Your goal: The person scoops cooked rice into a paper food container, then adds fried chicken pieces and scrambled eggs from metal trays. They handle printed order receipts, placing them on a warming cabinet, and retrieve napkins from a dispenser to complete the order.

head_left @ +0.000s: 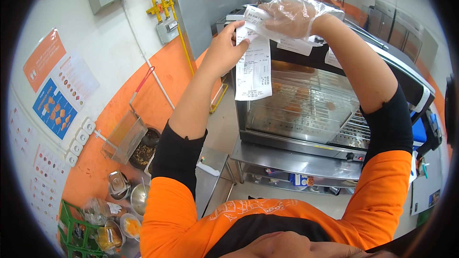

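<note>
A long white printed receipt [253, 74] hangs in front of me, raised at the upper middle of the head view. My left hand [224, 50] is bare and pinches its left edge between thumb and fingers. My right hand [291, 16] wears a loose see-through plastic glove [325, 10]. Its fingers close on the upper end of the paper, which bends over there; the fingertips are partly hidden by glove and paper. Behind the receipt stands a glass-fronted food warmer [296, 105], with wire racks and some browned food inside. More white slips [294, 46] are fixed along its top edge.
The warmer rests on a steel table [296, 160] with a lower shelf. At left are a wire fry basket [125, 136], a metal bowl [139, 198], a green crate [71, 229] and a steel counter [210, 172]. Yellow pipes [174, 14] run down the wall beside a steel cabinet.
</note>
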`<act>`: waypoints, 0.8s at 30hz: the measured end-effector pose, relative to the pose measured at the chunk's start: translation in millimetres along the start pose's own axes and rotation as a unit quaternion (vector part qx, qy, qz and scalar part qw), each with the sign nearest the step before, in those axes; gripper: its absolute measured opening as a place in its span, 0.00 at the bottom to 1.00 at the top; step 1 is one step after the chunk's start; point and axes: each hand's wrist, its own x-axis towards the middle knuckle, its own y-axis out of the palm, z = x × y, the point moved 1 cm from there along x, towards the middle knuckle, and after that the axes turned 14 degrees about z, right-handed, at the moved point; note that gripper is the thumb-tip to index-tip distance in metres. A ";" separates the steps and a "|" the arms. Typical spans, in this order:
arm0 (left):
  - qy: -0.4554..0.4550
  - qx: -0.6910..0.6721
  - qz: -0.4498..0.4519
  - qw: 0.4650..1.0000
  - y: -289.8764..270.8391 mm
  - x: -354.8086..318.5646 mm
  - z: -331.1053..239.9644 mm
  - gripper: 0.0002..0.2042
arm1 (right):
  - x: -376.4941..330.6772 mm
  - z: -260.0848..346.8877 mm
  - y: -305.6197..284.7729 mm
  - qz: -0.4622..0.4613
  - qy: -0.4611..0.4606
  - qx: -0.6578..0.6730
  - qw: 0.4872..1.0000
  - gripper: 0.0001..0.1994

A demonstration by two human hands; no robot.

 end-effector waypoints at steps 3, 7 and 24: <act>-0.026 0.015 -0.031 0.999 -11.4 0.8 -0.9 0.23 | 0.4 30.8 -37.9 0.106 0.077 0.016 0.991 0.16; 0.054 0.187 -0.100 0.976 -13.5 8.1 -5.7 0.20 | 2.7 12.9 -20.4 0.043 0.037 -0.021 0.998 0.18; 0.171 0.399 -0.205 0.877 24.4 -6.6 9.3 0.14 | 1.6 9.1 -14.6 0.111 0.059 0.017 0.992 0.14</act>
